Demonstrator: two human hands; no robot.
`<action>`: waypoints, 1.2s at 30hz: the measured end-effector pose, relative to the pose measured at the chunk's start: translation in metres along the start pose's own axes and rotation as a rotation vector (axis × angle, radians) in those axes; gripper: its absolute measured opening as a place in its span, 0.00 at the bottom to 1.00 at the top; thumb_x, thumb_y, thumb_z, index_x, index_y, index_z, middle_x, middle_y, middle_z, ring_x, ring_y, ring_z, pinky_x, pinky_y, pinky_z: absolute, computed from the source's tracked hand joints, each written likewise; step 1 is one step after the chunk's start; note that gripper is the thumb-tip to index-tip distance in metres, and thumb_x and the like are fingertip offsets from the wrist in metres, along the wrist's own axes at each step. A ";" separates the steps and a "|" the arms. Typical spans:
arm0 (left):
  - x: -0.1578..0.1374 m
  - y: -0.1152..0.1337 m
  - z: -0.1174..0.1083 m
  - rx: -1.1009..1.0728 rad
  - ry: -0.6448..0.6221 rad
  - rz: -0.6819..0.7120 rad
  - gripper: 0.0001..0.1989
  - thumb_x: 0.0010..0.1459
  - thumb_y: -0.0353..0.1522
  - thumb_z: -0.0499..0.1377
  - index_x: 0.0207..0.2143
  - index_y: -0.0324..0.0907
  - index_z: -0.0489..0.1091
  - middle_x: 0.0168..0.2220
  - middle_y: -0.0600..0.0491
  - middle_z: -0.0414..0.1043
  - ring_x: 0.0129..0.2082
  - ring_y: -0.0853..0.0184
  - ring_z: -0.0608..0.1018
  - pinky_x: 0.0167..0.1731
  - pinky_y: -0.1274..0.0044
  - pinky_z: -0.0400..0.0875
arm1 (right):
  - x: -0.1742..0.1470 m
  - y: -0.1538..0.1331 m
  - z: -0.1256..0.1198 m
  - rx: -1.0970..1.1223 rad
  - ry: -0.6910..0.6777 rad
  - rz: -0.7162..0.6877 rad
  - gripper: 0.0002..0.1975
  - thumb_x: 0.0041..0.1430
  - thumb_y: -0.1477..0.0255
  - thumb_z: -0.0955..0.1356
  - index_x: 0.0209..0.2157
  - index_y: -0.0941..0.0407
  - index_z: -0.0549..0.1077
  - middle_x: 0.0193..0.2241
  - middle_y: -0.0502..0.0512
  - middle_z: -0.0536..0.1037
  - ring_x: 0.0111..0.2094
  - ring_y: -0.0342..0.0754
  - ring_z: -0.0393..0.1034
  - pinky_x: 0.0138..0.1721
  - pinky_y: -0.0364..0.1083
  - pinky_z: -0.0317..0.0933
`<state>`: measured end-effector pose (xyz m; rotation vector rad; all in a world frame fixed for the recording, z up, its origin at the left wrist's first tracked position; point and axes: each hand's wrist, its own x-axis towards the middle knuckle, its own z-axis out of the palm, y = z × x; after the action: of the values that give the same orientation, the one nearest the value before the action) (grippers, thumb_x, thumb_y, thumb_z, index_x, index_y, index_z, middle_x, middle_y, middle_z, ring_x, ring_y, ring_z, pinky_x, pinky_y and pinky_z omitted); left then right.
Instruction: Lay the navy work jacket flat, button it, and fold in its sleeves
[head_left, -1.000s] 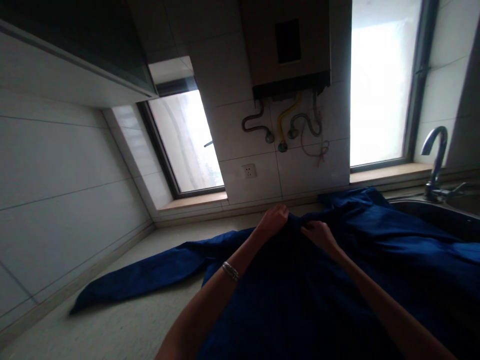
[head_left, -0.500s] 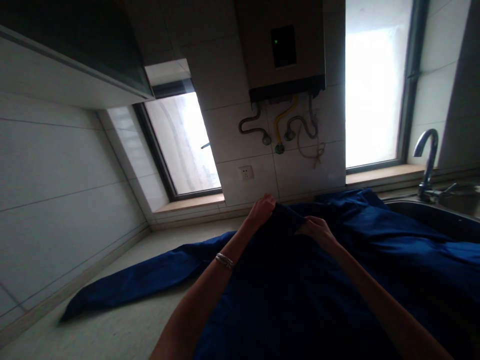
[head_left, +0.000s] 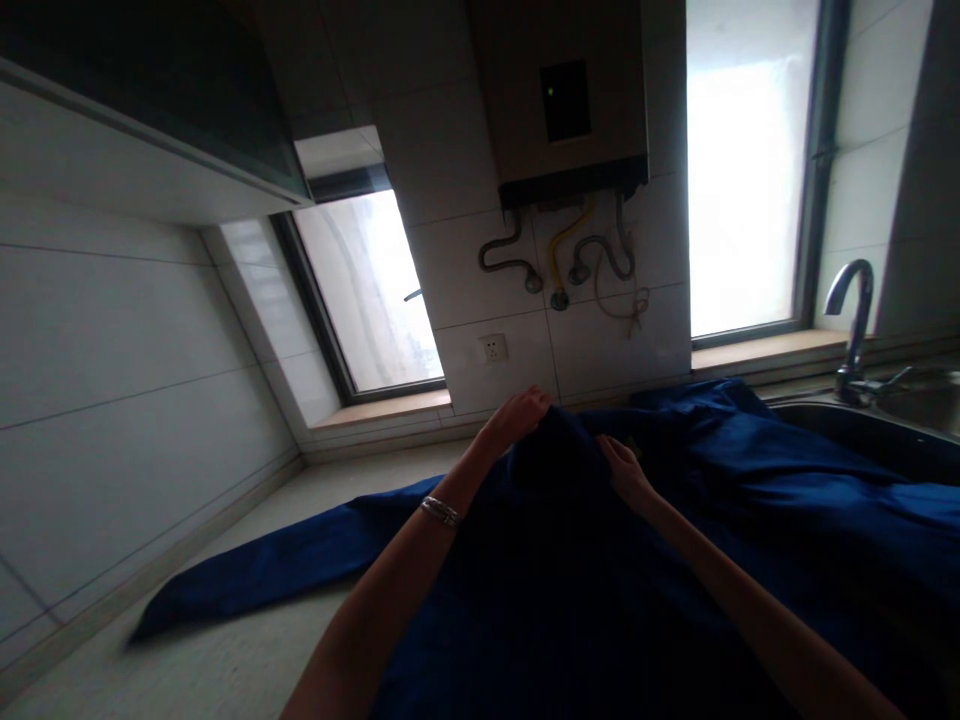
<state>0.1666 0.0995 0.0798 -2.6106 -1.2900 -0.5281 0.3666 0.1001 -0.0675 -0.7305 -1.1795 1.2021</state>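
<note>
Spread across the countertop [head_left: 247, 660], the blue garment [head_left: 750, 520] covers most of the near and right part of the scene, with one long sleeve [head_left: 285, 565] stretched out flat to the left and another fold running far right, over the rim of the sink [head_left: 862, 425]. Near its far middle the cloth is bunched up into a dark hump, and both hands are on that hump. The left hand [head_left: 517, 415] curls over the top of the raised fold, fingers closed on the fabric; a silver bracelet [head_left: 440, 512] sits on that wrist. The right hand [head_left: 626, 472] lies just beside it on the right slope of the hump, fingers laid against the cloth (whether they pinch it or merely press it I cannot tell in this dim light). Beyond the garment, a socket [head_left: 493, 349] is set in the tiled wall, below a wall heater [head_left: 562, 100] with looping pipes. A tap [head_left: 851, 320] stands at the far right, by a bright window [head_left: 742, 170].
</note>
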 end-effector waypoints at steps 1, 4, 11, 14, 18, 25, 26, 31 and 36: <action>0.000 0.000 0.000 0.013 -0.014 -0.003 0.16 0.51 0.18 0.50 0.40 0.39 0.67 0.43 0.45 0.67 0.47 0.61 0.68 0.49 0.74 0.59 | -0.001 -0.001 -0.001 -0.043 -0.018 -0.027 0.23 0.45 0.49 0.67 0.29 0.56 0.70 0.23 0.48 0.69 0.22 0.40 0.59 0.20 0.39 0.52; -0.003 0.003 0.003 0.054 -0.031 -0.005 0.16 0.53 0.19 0.49 0.41 0.39 0.67 0.42 0.45 0.68 0.45 0.62 0.69 0.48 0.74 0.60 | -0.004 -0.004 -0.006 -0.138 -0.116 -0.043 0.22 0.45 0.51 0.69 0.25 0.57 0.70 0.19 0.46 0.66 0.19 0.37 0.54 0.18 0.38 0.48; -0.038 0.016 0.030 0.135 0.059 -0.194 0.32 0.48 0.42 0.62 0.53 0.36 0.60 0.46 0.37 0.67 0.48 0.51 0.68 0.43 0.69 0.63 | -0.003 0.000 -0.008 0.079 -0.068 0.123 0.21 0.44 0.53 0.71 0.33 0.56 0.73 0.22 0.49 0.71 0.19 0.39 0.61 0.17 0.38 0.53; -0.058 0.021 0.042 0.138 -0.045 -0.288 0.27 0.45 0.45 0.63 0.44 0.36 0.69 0.36 0.39 0.72 0.41 0.49 0.73 0.41 0.67 0.64 | 0.001 0.002 -0.009 0.114 -0.078 0.147 0.20 0.44 0.55 0.71 0.34 0.55 0.73 0.23 0.49 0.72 0.21 0.40 0.63 0.19 0.39 0.55; -0.079 0.029 0.055 0.141 -0.208 -0.337 0.13 0.50 0.41 0.60 0.27 0.39 0.74 0.28 0.43 0.73 0.36 0.53 0.75 0.38 0.67 0.66 | 0.003 0.005 -0.012 -0.073 0.095 0.044 0.19 0.44 0.56 0.70 0.34 0.54 0.70 0.23 0.47 0.68 0.21 0.41 0.61 0.21 0.41 0.55; -0.081 0.027 0.042 0.164 -0.215 -0.280 0.10 0.56 0.29 0.54 0.27 0.35 0.73 0.28 0.39 0.73 0.33 0.51 0.77 0.35 0.65 0.70 | -0.019 -0.006 0.004 -0.877 0.316 -0.638 0.14 0.51 0.60 0.68 0.36 0.54 0.67 0.39 0.57 0.68 0.43 0.52 0.61 0.47 0.52 0.55; -0.078 0.024 0.035 0.196 -0.222 -0.287 0.11 0.57 0.29 0.52 0.30 0.35 0.73 0.29 0.38 0.73 0.33 0.52 0.77 0.35 0.66 0.70 | -0.022 -0.011 0.006 -0.958 0.296 -0.712 0.13 0.53 0.61 0.67 0.37 0.54 0.68 0.42 0.58 0.67 0.46 0.53 0.60 0.48 0.54 0.54; -0.071 0.017 0.007 0.326 -0.282 -0.324 0.16 0.61 0.28 0.43 0.39 0.35 0.70 0.34 0.41 0.74 0.36 0.57 0.77 0.33 0.71 0.71 | -0.030 -0.032 0.012 -1.053 0.234 -0.913 0.09 0.58 0.66 0.64 0.35 0.55 0.72 0.38 0.59 0.69 0.42 0.51 0.62 0.45 0.52 0.57; -0.070 0.022 0.004 0.335 -0.229 -0.326 0.17 0.63 0.33 0.41 0.40 0.36 0.67 0.34 0.43 0.74 0.34 0.57 0.77 0.31 0.72 0.69 | -0.031 -0.019 0.046 -1.088 -0.612 -0.781 0.10 0.61 0.72 0.60 0.39 0.56 0.72 0.36 0.56 0.74 0.39 0.47 0.68 0.43 0.45 0.61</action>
<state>0.1455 0.0363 0.0482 -2.2453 -1.7201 -0.0431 0.3311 0.0588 -0.0462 -0.5443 -2.3953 0.0109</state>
